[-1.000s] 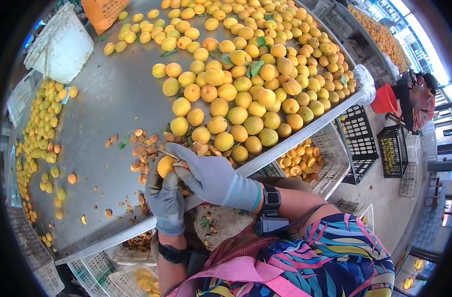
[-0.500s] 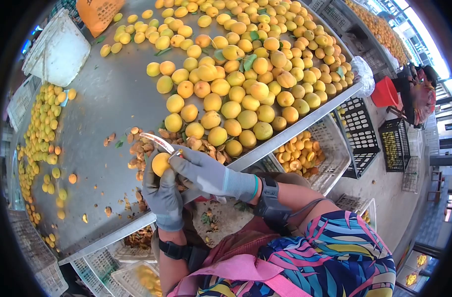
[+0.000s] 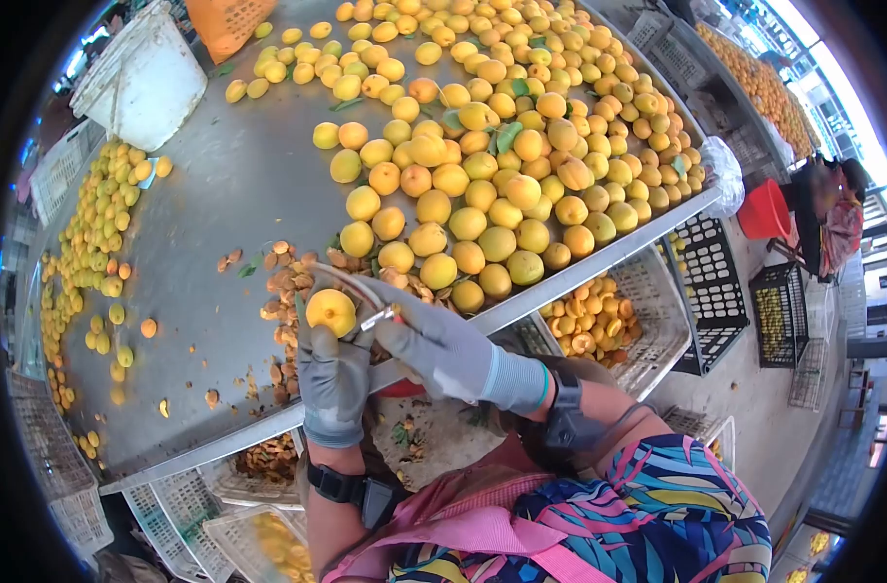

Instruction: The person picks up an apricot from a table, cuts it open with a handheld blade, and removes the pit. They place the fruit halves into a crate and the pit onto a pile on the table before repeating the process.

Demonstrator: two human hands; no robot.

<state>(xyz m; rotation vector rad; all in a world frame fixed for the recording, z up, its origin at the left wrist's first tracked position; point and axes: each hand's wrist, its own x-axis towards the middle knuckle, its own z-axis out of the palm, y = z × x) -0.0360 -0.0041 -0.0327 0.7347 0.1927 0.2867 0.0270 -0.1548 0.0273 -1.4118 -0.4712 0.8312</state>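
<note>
In a grey glove, my left hand (image 3: 333,381) grips a yellow apricot (image 3: 330,312) near the table's front edge. My right hand (image 3: 429,342), gloved the same way, is closed around a knife (image 3: 351,284) whose curved blade arcs over the fruit's upper side. Just behind the hands lies a heap of brown apricot pits (image 3: 286,272) on the metal table (image 3: 210,223). Whole apricots (image 3: 482,194) are piled to the right of and beyond the pits, some with green leaves among them.
Below the table edge at right, a white crate (image 3: 662,321) holds halved apricots (image 3: 591,321). More crates (image 3: 254,478) stand under the front edge at left. A white bucket (image 3: 147,83) and an orange bag (image 3: 227,27) are on the far left. A person (image 3: 832,219) sits beside a red bucket (image 3: 766,209).
The knife has swung away from a flat position beside the apricot to curve over it, and my right hand has shifted right and down. The apricot now shows more of its face.
</note>
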